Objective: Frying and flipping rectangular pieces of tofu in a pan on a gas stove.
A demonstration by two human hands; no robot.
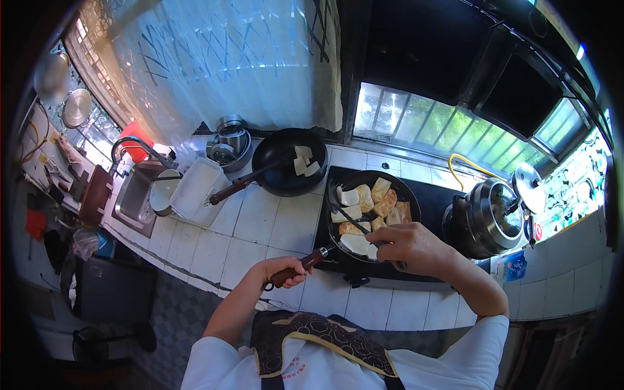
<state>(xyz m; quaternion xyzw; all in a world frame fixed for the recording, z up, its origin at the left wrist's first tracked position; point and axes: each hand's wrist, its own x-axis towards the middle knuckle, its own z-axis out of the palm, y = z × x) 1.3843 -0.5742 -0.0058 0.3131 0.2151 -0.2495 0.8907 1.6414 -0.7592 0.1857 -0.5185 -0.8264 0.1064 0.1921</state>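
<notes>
My left hand [282, 271] grips the brown wooden handle [314, 258] of a black frying pan [417, 202], which sits on the dark gas stove. In the pan lie several slices of what looks like tofu. Some are browned, such as the slice at the right [385, 204]; others are still white, like the slice near the front rim [355, 243]. My right hand [414, 249] reaches over the pan's right front, holding a slim dark cooking utensil [355, 220]. Its far end lies among the slices at the pan's left, and its exact shape is hard to make out.
Left of the stove, a black wok [273, 173] holds several white slices, its handle [229, 191] jutting over the tiled counter [253, 219]. Beyond are a white plastic tub [197, 190], stacked metal pots [229, 146] and a sink [139, 195]. A lidded pot [480, 224] stands at right.
</notes>
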